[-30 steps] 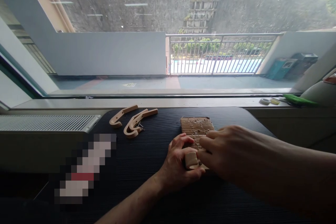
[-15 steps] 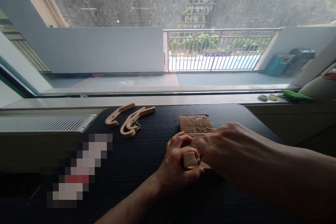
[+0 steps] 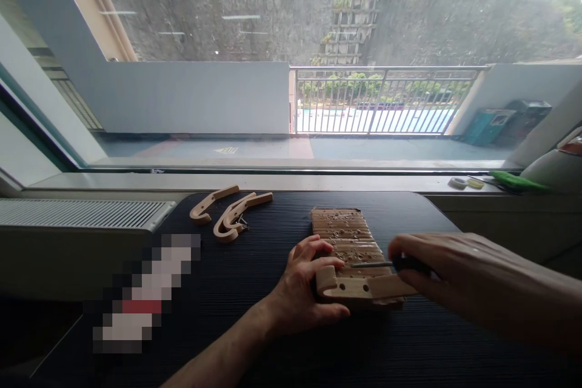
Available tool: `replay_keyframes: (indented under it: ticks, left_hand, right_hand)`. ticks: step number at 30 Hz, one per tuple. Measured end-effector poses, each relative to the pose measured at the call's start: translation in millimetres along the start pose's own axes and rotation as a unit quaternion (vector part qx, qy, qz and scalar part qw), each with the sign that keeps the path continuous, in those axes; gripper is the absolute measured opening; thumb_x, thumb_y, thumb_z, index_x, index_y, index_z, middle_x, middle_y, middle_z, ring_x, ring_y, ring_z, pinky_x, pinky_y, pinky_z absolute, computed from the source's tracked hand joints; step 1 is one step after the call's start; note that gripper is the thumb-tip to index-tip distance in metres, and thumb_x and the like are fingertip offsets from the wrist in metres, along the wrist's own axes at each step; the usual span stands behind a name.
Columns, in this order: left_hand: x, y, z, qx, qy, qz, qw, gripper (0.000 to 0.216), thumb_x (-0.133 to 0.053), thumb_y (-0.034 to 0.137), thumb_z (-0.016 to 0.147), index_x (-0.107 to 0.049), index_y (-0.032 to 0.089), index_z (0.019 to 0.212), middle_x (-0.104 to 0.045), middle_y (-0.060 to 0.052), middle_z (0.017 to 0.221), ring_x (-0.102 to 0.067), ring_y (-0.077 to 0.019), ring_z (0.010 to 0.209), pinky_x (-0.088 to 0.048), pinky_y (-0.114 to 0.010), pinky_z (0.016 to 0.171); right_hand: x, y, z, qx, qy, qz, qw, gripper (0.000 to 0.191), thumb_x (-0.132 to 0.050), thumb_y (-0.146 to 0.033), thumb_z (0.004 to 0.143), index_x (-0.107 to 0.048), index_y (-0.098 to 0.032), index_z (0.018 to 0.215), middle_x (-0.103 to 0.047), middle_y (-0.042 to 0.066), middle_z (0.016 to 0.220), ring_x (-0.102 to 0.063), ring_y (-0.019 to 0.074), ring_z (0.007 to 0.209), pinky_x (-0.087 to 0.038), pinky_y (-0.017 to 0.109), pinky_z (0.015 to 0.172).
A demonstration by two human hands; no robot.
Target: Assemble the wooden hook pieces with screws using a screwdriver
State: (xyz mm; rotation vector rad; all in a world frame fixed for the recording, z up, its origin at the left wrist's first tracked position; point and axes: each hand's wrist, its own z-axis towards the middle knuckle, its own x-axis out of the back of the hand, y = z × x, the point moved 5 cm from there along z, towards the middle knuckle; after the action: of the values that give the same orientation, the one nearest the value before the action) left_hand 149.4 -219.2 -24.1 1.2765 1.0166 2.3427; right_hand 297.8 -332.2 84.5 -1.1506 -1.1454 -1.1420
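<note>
My left hand (image 3: 302, 282) is closed around the curled end of a pale wooden hook (image 3: 377, 287), fingers on its far side and thumb on its near side. The hook lies along the near edge of a corrugated cardboard block (image 3: 343, 224) pitted with many holes. Two dark screw holes show in the hook's flat part. In my right hand (image 3: 441, 267) is a screwdriver (image 3: 370, 265), gripped by its dark handle. Its shaft points left above the cardboard, just behind the hook. The hook's right end passes under my right hand.
Several similar wooden hooks (image 3: 213, 205) lie at the table's far left, with a few screws (image 3: 243, 224) beside them. The dark table (image 3: 254, 327) meets a windowsill (image 3: 318, 182). A tape roll (image 3: 457, 183) and green cloth (image 3: 518, 182) rest on the sill. A radiator (image 3: 82, 213) stands left.
My right hand has drawn back to the right from the hook, uncovering its holes and the screwdriver shaft. My left hand keeps its grip. The view has shifted slightly.
</note>
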Motion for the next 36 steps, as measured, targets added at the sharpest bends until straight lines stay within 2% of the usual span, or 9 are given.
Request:
replay_keyframes:
  ticks: [1, 3, 5, 8, 15, 23, 29, 33, 36]
  left_hand:
    - [0.3, 0.0, 0.1, 0.001, -0.010, 0.005, 1.000, 0.065, -0.082, 0.041, 0.054, -0.061, 0.027, 0.114, -0.048, -0.007, 0.128, -0.028, -0.0301, 0.132, -0.024, -0.047, 0.112]
    - [0.5, 0.1, 0.4, 0.006, -0.021, 0.014, 1.000, 0.066, -0.082, 0.042, 0.053, -0.061, 0.028, 0.114, -0.047, -0.007, 0.128, -0.027, -0.0303, 0.132, -0.024, -0.047, 0.112]
    - [0.1, 0.3, 1.1, 0.008, -0.024, 0.021, 0.999, 0.067, -0.081, 0.042, 0.053, -0.061, 0.028, 0.115, -0.047, -0.007, 0.128, -0.027, -0.0301, 0.132, -0.023, -0.047, 0.112]
    - [-1.5, 0.3, 2.9, 0.006, -0.026, 0.030, 0.999, 0.067, -0.081, 0.041, 0.054, -0.060, 0.027, 0.116, -0.046, -0.007, 0.128, -0.027, -0.0295, 0.132, -0.024, -0.046, 0.112]
    - [-4.9, -0.8, 5.2, -0.003, -0.044, 0.050, 0.998, 0.068, -0.081, 0.043, 0.055, -0.059, 0.027, 0.117, -0.044, -0.008, 0.129, -0.026, -0.0306, 0.132, -0.026, -0.047, 0.111]
    - [-4.1, -0.4, 6.2, 0.008, -0.047, 0.065, 0.997, 0.069, -0.081, 0.046, 0.054, -0.059, 0.028, 0.116, -0.045, -0.007, 0.128, -0.030, -0.0312, 0.129, -0.027, -0.049, 0.110]
    - [-3.6, 1.4, 6.7, 0.004, -0.035, 0.050, 0.998, 0.069, -0.081, 0.047, 0.054, -0.059, 0.026, 0.115, -0.046, -0.008, 0.127, -0.029, -0.0306, 0.130, -0.025, -0.048, 0.111]
    - [-2.1, -0.4, 5.4, 0.011, -0.016, 0.023, 1.000, 0.054, -0.080, 0.041, 0.058, -0.063, 0.024, 0.106, -0.049, -0.007, 0.126, -0.030, -0.0291, 0.131, -0.026, -0.046, 0.112]
    - [2.0, -2.3, 5.1, 0.015, -0.001, 0.012, 1.000, 0.042, -0.079, 0.033, 0.061, -0.064, 0.023, 0.099, -0.050, -0.007, 0.125, -0.031, -0.0283, 0.131, -0.027, -0.045, 0.111]
  right_hand:
    - [-11.6, 12.2, -7.6, -0.035, -0.013, 0.030, 0.999, 0.012, -0.049, -0.027, 0.085, -0.060, -0.022, 0.085, -0.063, -0.001, 0.067, -0.055, 0.0124, 0.054, -0.038, 0.023, 0.050]
    - [-32.2, 33.2, -19.8, -0.114, 0.028, 0.088, 0.989, 0.021, -0.049, -0.035, 0.085, -0.060, -0.022, 0.097, -0.064, -0.001, 0.070, -0.057, 0.0139, 0.056, -0.041, 0.024, 0.051]
    - [-50.6, 46.6, -28.6, -0.182, 0.088, 0.143, 0.969, 0.032, -0.048, -0.045, 0.086, -0.061, -0.021, 0.102, -0.064, 0.001, 0.067, -0.057, 0.0155, 0.055, -0.042, 0.025, 0.049]
    - [-68.5, 52.2, -35.0, -0.225, 0.155, 0.225, 0.935, 0.038, -0.052, -0.051, 0.082, -0.064, -0.019, 0.099, -0.066, 0.003, 0.070, -0.059, 0.0174, 0.059, -0.045, 0.026, 0.052]
    - [-78.6, 46.9, -31.7, -0.210, 0.144, 0.347, 0.903, 0.034, -0.052, -0.049, 0.081, -0.067, -0.018, 0.084, -0.063, 0.001, 0.067, -0.056, 0.0153, 0.059, -0.044, 0.023, 0.053]
    - [-80.0, 46.0, -29.8, -0.223, 0.157, 0.390, 0.879, 0.036, -0.056, -0.052, 0.076, -0.067, -0.019, 0.083, -0.063, 0.001, 0.069, -0.055, 0.0153, 0.062, -0.041, 0.024, 0.054]
    - [-83.9, 49.3, -31.4, -0.247, 0.173, 0.407, 0.862, 0.034, -0.058, -0.052, 0.074, -0.066, -0.019, 0.081, -0.059, 0.000, 0.063, -0.049, 0.0133, 0.056, -0.039, 0.024, 0.051]
    - [-87.7, 46.2, -30.4, -0.252, 0.185, 0.429, 0.847, 0.034, -0.061, -0.052, 0.072, -0.065, -0.019, 0.081, -0.060, 0.000, 0.065, -0.052, 0.0143, 0.059, -0.042, 0.023, 0.054]
    - [-89.4, 41.9, -26.1, -0.242, 0.169, 0.423, 0.857, 0.036, -0.058, -0.053, 0.074, -0.064, -0.019, 0.083, -0.059, 0.000, 0.062, -0.052, 0.0139, 0.055, -0.042, 0.024, 0.052]
